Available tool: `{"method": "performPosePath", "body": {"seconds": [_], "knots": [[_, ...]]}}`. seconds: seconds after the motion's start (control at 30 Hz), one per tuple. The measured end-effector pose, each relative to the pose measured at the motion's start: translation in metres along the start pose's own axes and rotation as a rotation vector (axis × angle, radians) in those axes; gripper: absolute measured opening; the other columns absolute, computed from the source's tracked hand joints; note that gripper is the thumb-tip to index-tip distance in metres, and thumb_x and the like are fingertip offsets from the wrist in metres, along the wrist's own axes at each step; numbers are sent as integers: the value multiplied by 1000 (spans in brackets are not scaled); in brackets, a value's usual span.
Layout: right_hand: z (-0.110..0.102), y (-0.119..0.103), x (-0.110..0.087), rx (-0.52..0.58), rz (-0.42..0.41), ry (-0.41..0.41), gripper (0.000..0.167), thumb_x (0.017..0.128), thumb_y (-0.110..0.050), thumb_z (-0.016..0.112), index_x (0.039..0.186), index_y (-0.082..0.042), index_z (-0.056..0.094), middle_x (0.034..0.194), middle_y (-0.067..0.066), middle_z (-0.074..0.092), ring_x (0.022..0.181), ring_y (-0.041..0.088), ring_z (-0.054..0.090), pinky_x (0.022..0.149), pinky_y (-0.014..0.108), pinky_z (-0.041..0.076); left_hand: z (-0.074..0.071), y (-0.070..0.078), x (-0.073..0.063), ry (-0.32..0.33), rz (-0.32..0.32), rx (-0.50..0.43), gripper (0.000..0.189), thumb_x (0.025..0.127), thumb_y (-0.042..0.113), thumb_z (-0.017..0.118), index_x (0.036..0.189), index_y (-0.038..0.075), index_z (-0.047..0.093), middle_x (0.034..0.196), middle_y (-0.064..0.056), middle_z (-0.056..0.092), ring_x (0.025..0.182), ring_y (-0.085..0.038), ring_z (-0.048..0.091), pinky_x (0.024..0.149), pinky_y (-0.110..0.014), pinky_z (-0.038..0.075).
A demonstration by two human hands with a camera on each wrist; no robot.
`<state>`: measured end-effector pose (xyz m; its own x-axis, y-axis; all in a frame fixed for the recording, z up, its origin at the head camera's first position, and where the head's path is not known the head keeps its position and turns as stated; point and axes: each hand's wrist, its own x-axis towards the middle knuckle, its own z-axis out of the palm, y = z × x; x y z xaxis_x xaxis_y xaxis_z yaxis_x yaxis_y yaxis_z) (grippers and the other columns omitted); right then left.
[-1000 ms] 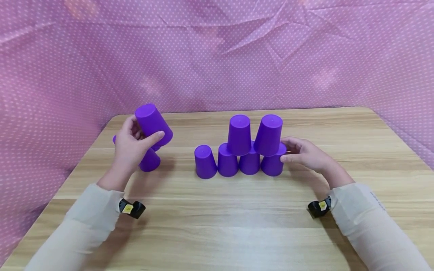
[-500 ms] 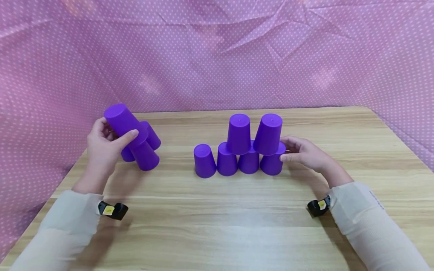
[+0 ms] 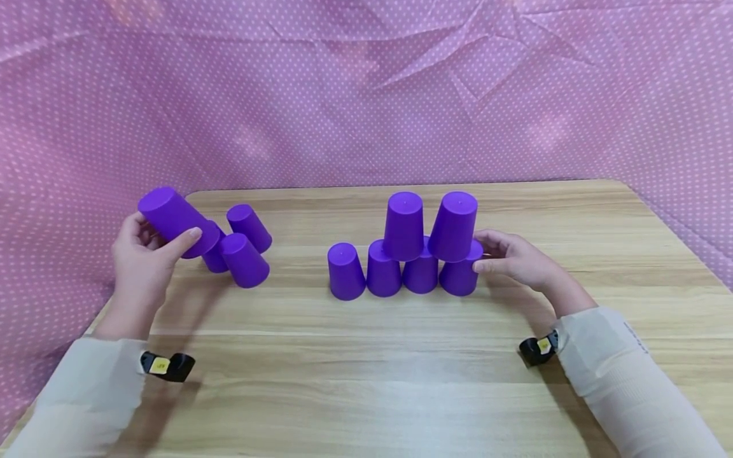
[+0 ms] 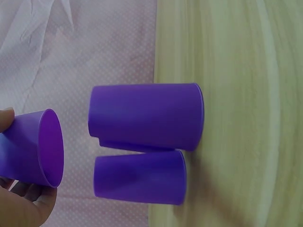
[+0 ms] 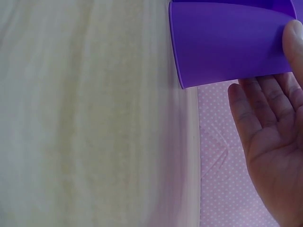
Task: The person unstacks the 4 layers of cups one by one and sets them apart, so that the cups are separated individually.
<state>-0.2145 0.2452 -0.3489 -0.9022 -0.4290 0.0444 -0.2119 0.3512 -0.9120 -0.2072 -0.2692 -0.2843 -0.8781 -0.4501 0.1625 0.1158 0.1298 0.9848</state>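
Gripped firmly, it seems: the left hand [image 3: 139, 272] has a purple cup, the held cup [image 3: 174, 221], with the thumb along its near side and fingers round the back, spread to the cup's own width. It's off the table, tilted, mouth angled down to the right, and the left wrist view shows daylight between it and the standing cups.

And that hand has swung left over the past second, away from the row and past the front left cup [image 3: 245, 261]! Now that cup shows in full, as does the back left cup [image 3: 249, 228], while the third left cup [image 3: 216, 259] peeps out behind the held one. So the held cup, as I judge it, is farther from being part of the row.

Over to the right hand [image 3: 515, 259], unmoved: fingers fairly straight, loosely parted, thumb touching the end cup [image 3: 458, 280].

That row holds too: four cups mouth down, two more above, the upper left cup [image 3: 404, 226] and the upper right cup [image 3: 455, 226], while the leftmost cup [image 3: 346, 273] carries nothing. Wooden table [image 3: 366, 375] beneath, pink dotted cloth [image 3: 366, 95] behind.
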Motion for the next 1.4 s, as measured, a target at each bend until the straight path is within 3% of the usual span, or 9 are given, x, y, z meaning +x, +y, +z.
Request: {"method": "performPosePath", "body": {"seconds": [0.1, 0.37, 0.6, 0.77, 0.87, 1.0, 1.23, 1.4], "knots": [[0, 0, 0, 2, 2, -2, 50, 86, -5, 63, 129, 10, 42, 121, 26, 53, 102, 2, 56, 88, 17, 47, -6, -3, 0, 0, -21, 40, 62, 72, 5, 78, 124, 18, 47, 106, 9, 53, 106, -10, 51, 88, -8, 44], [0, 1, 1, 1, -1, 0, 50, 86, -5, 63, 129, 10, 42, 120, 24, 54, 102, 2, 57, 88, 17, 48, -18, -18, 3, 11, -23, 88, 57, 72, 6, 78, 119, 17, 47, 101, 11, 53, 96, -3, 53, 80, -4, 44], [0, 2, 1, 9, -11, -7, 50, 86, -5, 62, 129, 10, 42, 121, 20, 55, 105, 1, 56, 90, 16, 46, -28, -31, 6, -38, -73, 376, 71, 79, 23, 74, 137, 15, 34, 111, 14, 48, 112, -7, 49, 90, -5, 42], [-1, 1, 0, 5, -13, -11, 50, 86, -5, 62, 129, 10, 42, 122, 23, 54, 105, 1, 55, 90, 16, 46, -32, -43, 6, -68, -55, 410, 64, 79, 24, 74, 131, 16, 36, 107, 16, 47, 99, 0, 51, 81, -3, 44], [-1, 2, 0, 5, -13, -12, 50, 86, -5, 62, 129, 10, 42, 122, 24, 54, 104, 2, 56, 90, 16, 46, -32, -50, 5, -79, -60, 439, 65, 79, 28, 73, 131, 17, 36, 116, 7, 49, 99, -1, 50, 84, -6, 44], [-1, 3, 0, -3, -5, -8, 51, 86, -5, 62, 130, 9, 41, 123, 25, 53, 104, 1, 55, 90, 16, 46, -31, -56, 4, -109, -96, 471, 74, 80, 35, 72, 138, 15, 30, 134, -9, 43, 111, -11, 49, 99, -22, 43], [0, 3, 2, -1, -15, -4, 50, 86, -4, 62, 129, 10, 42, 121, 24, 54, 104, 1, 56, 89, 16, 47, -30, -65, 2, -184, -122, 517, 84, 80, 37, 71, 142, 7, 24, 138, -18, 41, 118, -21, 48, 100, -24, 43], [0, 3, 2, 2, -19, 3, 49, 85, -2, 62, 128, 10, 43, 118, 19, 56, 102, 2, 56, 88, 17, 47, -29, -66, -1, -228, -147, 496, 88, 81, 38, 70, 142, 1, 18, 142, -23, 35, 127, -36, 39, 108, -45, 34]]}}
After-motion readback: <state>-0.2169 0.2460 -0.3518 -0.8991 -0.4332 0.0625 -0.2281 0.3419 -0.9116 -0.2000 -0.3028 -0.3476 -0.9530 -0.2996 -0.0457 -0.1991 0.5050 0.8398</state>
